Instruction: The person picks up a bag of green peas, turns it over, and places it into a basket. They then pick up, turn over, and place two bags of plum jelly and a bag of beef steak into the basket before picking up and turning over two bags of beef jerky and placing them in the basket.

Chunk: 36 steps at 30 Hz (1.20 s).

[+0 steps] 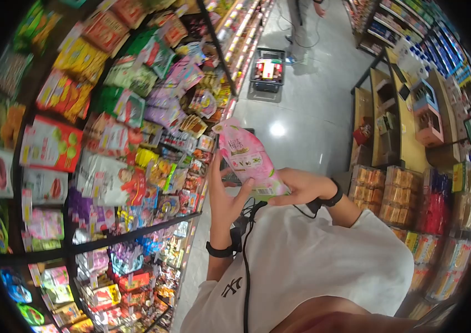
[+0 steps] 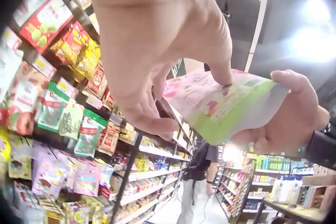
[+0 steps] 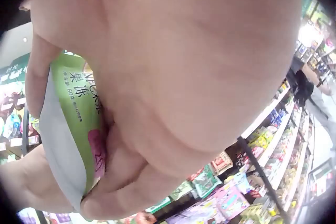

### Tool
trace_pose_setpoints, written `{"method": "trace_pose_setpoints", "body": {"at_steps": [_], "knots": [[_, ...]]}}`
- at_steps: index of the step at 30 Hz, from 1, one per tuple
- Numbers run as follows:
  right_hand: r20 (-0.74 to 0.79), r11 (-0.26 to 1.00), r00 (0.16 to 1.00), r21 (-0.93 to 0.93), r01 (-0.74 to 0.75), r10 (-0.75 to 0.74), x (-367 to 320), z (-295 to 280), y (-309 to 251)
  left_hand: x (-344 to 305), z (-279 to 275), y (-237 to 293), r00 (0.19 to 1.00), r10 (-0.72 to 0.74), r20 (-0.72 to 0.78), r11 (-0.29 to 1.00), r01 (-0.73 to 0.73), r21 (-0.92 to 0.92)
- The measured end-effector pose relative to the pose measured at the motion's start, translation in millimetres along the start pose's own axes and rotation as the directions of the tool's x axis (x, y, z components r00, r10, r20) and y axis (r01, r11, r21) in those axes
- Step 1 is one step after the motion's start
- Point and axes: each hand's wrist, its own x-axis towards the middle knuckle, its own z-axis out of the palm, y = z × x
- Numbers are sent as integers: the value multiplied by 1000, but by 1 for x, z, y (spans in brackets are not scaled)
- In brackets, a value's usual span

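Note:
A pink jelly pouch (image 1: pixel 246 158) with a green end is held up in front of the chest, its printed face toward the head camera. My right hand (image 1: pixel 305 186) grips the pouch's lower right end, thumb on one face and fingers wrapped behind. On the other side, my left hand (image 1: pixel 225 202) holds the pouch's left edge, with its thumb lying on the printed face. The left wrist view shows that thumb pressed on the pouch (image 2: pixel 215 100) near its green end. Close up in the right wrist view, my right fingers curl around the green panel (image 3: pixel 76 111).
Racks of hanging snack bags (image 1: pixel 116 133) line the left side. A black shopping basket (image 1: pixel 267 69) with goods stands on the aisle floor (image 1: pixel 316 105). Another person (image 2: pixel 197 176) is farther down the aisle. Wooden display shelves (image 1: pixel 391 111) and stacked packaged foods (image 1: pixel 368 188) are on the right.

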Motion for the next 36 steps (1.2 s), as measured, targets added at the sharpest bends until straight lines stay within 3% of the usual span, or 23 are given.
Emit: {"method": "trace_pose_setpoints", "body": {"at_steps": [1, 5, 8, 11, 17, 20, 23, 28, 31, 36], "knots": [[-20, 1000, 1000, -23, -7, 6, -12, -20, 1, 11, 22, -5, 1000, -14, 10, 991, 15, -132], [-76, 995, 993, -50, -90, 86, -56, -75, -3, 38, 87, -3, 980, -70, 185, 966, 113, -232], [-210, 989, 968, -27, -142, 133, -82, -99, 15, 62, 113, 9, 976, -69, 207, 973, 112, -203], [-329, 991, 936, 82, -101, 123, -87, -119, 25, 81, 130, 14, 947, -142, 287, 971, 190, -147], [-345, 959, 895, 75, -274, 283, -83, -172, 23, 135, 164, -4, 925, -153, 347, 965, 216, -150], [-419, 975, 881, 53, -217, 219, -75, -203, 35, 171, 181, -11, 919, -128, 373, 972, 191, -137], [-502, 959, 823, 48, -278, 264, -60, -246, 45, 217, 196, -22, 901, -139, 410, 972, 203, -116], [-497, 951, 811, 143, -273, 308, -15, -328, 46, 293, 207, -17, 930, -76, 359, 974, 146, -173], [-513, 957, 821, 7, -289, 252, 16, -374, 54, 331, 216, -20, 948, -93, 305, 977, 146, -157], [-365, 960, 890, 151, -234, 275, 57, -430, 76, 367, 222, -26, 971, -133, 196, 981, 158, -116]]}}
